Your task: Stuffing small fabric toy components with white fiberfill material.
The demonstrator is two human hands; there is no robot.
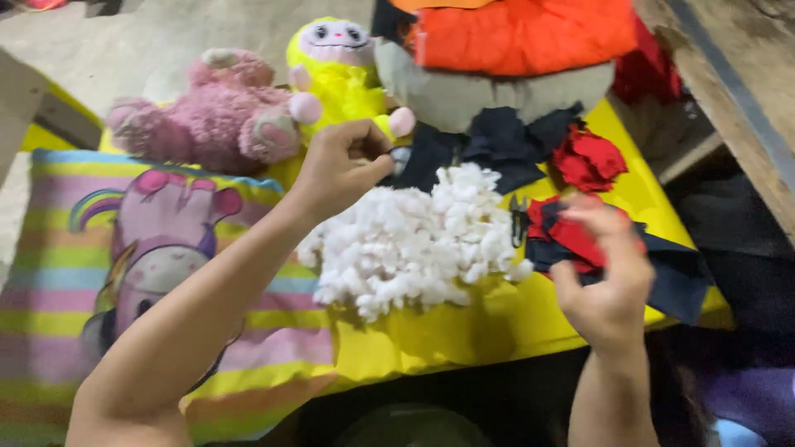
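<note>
left to right: one striped pillow [58, 273] with a cartoon print, one pink plush toy [207, 116], one yellow plush toy [339, 74], one pile of white stuffing [422, 240] on one yellow cloth [464, 331], then red scraps [588, 157] and dark navy scraps [497, 141], and one orange bundle [522, 33] at the top. left hand [339, 165] hangs over the pile's upper left edge, fingers curled, tips pinched on a small dark bit i can't identify. right hand [609, 273] is right of the pile, fingers bent, pinching one red scrap with dark cloth under it.
</note>
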